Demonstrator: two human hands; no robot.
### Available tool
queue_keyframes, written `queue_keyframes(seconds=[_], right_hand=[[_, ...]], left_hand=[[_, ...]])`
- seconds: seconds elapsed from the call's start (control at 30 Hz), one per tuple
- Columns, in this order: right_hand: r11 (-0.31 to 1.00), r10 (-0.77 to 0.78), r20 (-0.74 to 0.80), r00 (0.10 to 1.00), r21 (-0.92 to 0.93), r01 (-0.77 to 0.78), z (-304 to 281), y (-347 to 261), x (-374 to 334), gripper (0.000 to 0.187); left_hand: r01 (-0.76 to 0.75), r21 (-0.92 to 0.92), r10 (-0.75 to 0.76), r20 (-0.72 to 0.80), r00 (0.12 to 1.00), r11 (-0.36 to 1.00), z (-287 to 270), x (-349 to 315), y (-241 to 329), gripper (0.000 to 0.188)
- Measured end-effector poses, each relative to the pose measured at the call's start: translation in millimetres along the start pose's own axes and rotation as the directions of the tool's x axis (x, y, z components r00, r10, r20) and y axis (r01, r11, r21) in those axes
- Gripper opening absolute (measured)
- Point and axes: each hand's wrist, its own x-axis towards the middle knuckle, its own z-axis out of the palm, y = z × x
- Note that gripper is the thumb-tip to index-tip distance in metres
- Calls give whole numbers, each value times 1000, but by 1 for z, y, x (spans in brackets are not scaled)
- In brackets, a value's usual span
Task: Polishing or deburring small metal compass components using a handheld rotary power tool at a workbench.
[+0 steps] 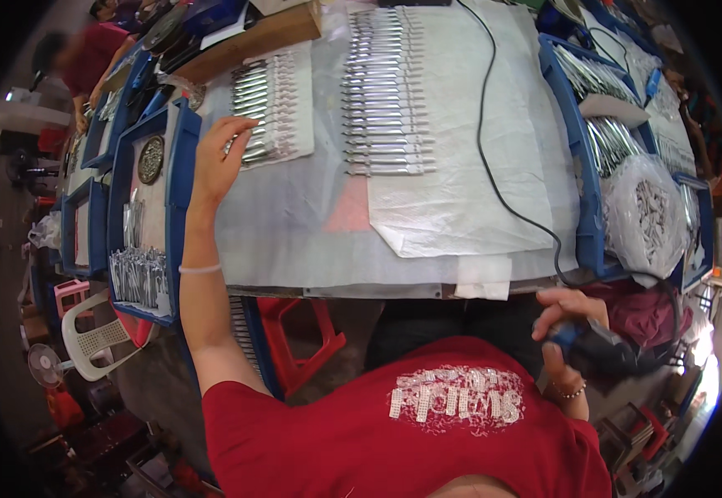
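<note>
Your left hand (215, 162) reaches out over the tabletop (294, 224), fingers loosely spread and curled onto the near end of the left row of metal pieces (265, 108) lying side by side on a white sheet (290, 153). The grip is not yet closed on any one piece; the fingertips rest on the lowest few. Your right hand (564, 319) sits low by your lap, pressed together around a dark handheld tool (602, 344) whose black cable (494, 166) runs up across the tabletop.

To do this pick well, settle on one piece only, the nearest in the row, and pinch it by its end between thumb and forefinger so the neighbours stay lined up. Lift it straight off the sheet without dragging, since the sheet looks thin and would likely slide or wrinkle. Keep the tool steady and pointed away while the left hand works, and mind the cable so it does not sweep the second row of metal pieces (386, 100) in the middle. The blue tray (180, 158) stands just beside your wrist; keep your forearm clear of its rim.
</note>
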Motion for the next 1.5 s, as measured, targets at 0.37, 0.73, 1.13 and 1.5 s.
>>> queue_keyframes(seconds=[0.37,0.73,1.13,1.5], right_hand=[[889,415,42,909,-234,-394,1,56,-18,44],[840,499,50,865,-273,-469,-4,70,-12,40],[899,432,40,901,-100,-426,-16,69,-13,38],[887,460,43,887,-72,-456,-15,64,-9,39]], left_hand=[[-600,-106,596,338,728,793,157,-95,178,30],[-585,26,536,369,759,811,179,-119,195,27],[-514,44,474,327,817,856,185,-126,208,28],[-391,-24,383,261,886,920,178,-123,215,26]])
